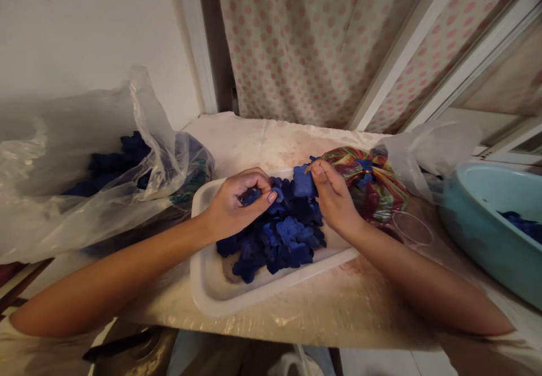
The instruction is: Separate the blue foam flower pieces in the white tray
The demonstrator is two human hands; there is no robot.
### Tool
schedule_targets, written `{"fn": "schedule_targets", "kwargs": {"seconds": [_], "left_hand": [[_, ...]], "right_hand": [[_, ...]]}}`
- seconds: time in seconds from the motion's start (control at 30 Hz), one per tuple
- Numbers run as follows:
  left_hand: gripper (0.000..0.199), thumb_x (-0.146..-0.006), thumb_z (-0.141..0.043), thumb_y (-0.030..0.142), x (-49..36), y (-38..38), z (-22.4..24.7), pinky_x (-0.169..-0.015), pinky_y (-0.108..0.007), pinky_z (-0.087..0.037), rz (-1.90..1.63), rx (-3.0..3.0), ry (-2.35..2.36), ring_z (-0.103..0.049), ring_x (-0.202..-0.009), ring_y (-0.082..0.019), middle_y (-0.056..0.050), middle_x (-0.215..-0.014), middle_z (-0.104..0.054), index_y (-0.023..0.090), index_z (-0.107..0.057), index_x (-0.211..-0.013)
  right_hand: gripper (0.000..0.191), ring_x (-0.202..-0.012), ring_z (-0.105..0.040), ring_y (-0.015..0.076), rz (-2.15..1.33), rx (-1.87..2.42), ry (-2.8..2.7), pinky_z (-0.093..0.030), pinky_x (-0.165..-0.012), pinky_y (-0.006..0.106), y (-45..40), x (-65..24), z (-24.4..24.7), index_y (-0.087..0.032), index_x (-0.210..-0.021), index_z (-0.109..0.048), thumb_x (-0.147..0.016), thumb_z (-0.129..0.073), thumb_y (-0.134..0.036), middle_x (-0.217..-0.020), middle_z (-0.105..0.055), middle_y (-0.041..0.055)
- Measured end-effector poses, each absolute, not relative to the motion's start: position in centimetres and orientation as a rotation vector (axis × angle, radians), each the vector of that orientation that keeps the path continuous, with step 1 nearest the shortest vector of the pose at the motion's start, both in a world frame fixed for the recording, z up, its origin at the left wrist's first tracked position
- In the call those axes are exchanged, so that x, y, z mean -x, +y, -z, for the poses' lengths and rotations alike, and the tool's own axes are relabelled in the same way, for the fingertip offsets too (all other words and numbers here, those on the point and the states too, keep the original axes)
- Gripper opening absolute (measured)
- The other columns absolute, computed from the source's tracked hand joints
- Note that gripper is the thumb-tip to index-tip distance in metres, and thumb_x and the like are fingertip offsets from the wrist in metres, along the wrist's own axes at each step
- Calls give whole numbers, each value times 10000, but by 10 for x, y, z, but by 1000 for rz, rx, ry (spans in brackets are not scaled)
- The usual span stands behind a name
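A white tray [207, 304] on the table holds a heap of dark blue flower-shaped pieces [271, 240]. Over its left side, my left hand [241, 201] is closed, pinching a small blue flower-shaped piece [277, 193] between thumb and fingertips. My right hand [332, 192] is above the tray's right side, thumb and forefinger pressed together on the upper corner of a flat, squarish blue piece [304, 182]. The two held pieces are apart. Part of the heap lies hidden behind both hands.
A clear plastic bag [152, 139] with more blue pieces stands at left. Behind my right hand is a striped multicoloured bundle [376, 189], with a clear ring [412, 228] beside it. At right sits a light-blue basin [474, 212]. A dotted curtain [296, 43] hangs behind the table.
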State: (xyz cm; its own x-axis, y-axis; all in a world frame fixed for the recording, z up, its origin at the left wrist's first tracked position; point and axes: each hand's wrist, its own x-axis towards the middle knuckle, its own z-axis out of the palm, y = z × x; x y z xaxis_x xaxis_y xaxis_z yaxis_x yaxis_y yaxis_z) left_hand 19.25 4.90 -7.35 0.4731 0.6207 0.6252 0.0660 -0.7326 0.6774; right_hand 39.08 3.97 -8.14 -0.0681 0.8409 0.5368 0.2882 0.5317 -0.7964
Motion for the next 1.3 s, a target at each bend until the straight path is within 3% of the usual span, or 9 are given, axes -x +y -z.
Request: {"fn": "schedule_targets", "kwargs": {"seconds": [0.23,0.43,0.63,0.77,0.87,1.03,1.1,1.2,1.3], "left_hand": [[186,-869,-493,267,-195,48,71,-579,-216,-362,-1106,-2179,690,-448,-633,-93,5,-686,-476,148,-510,-727],[150,-850,-514,228,-196,45,68,-579,-201,-374,-1078,-2241,591,-463,-626,-85,11,-686,-487,151,-506,-721],[143,-840,-523,215,-196,44,67,-589,-200,-393,-1088,-2252,578,-483,-629,-86,3,-689,-507,147,-520,-715],[138,-840,-526,221,-196,46,69,-597,-206,-400,-1134,-2239,573,-488,-636,-90,-2,-693,-508,149,-524,-723],[141,-839,-530,221,-196,47,70,-597,-204,-399,-1147,-2235,562,-486,-637,-89,-2,-695,-505,149,-520,-719],[154,-844,-527,233,-196,46,70,-585,-199,-392,-1124,-2242,626,-480,-630,-87,4,-691,-507,148,-523,-715],[155,-841,-538,237,-196,46,70,-575,-193,-389,-1114,-2243,653,-480,-620,-83,9,-684,-515,147,-533,-715],[139,-828,-567,233,-197,48,72,-586,-189,-402,-1118,-2240,647,-500,-626,-81,9,-691,-539,145,-565,-720],[120,-805,-603,223,-197,50,73,-584,-186,-411,-1134,-2225,641,-523,-634,-84,5,-690,-560,142,-603,-717]], "right_hand": [[382,-570,-306,93,-646,1026,-1749,-276,-545,249,36,-389,75,-192,-620,-343,-913,-395,-431,-611,-306,-37],[379,-533,-325,73,-711,981,-1598,-292,-511,231,38,-384,78,-186,-580,-372,-786,-615,-393,-566,-336,-58],[320,-583,-483,82,-962,851,-1428,-419,-533,214,42,-383,80,-213,-802,-482,-652,-749,-308,-683,-498,-49],[309,-673,-520,101,-958,872,-1486,-431,-596,230,44,-385,79,-203,-912,-551,-688,-719,-333,-777,-560,-11],[196,-664,-492,107,-851,925,-1591,-395,-609,244,43,-387,80,-179,-779,-571,-767,-642,-362,-723,-551,-5],[376,-546,-340,85,-699,1008,-1735,-308,-536,236,38,-387,79,-184,-590,-397,-845,-523,-431,-570,-345,-47],[364,-581,-367,97,-616,1014,-1759,-324,-569,244,36,-387,78,-187,-622,-402,-877,-464,-439,-602,-366,-35],[265,-756,-467,133,-511,992,-1773,-370,-698,273,32,-387,76,-192,-821,-484,-903,-407,-432,-799,-497,15],[229,-751,-466,131,-506,964,-1877,-371,-679,261,29,-385,73,-193,-833,-476,-862,-494,-419,-810,-495,15]]}}
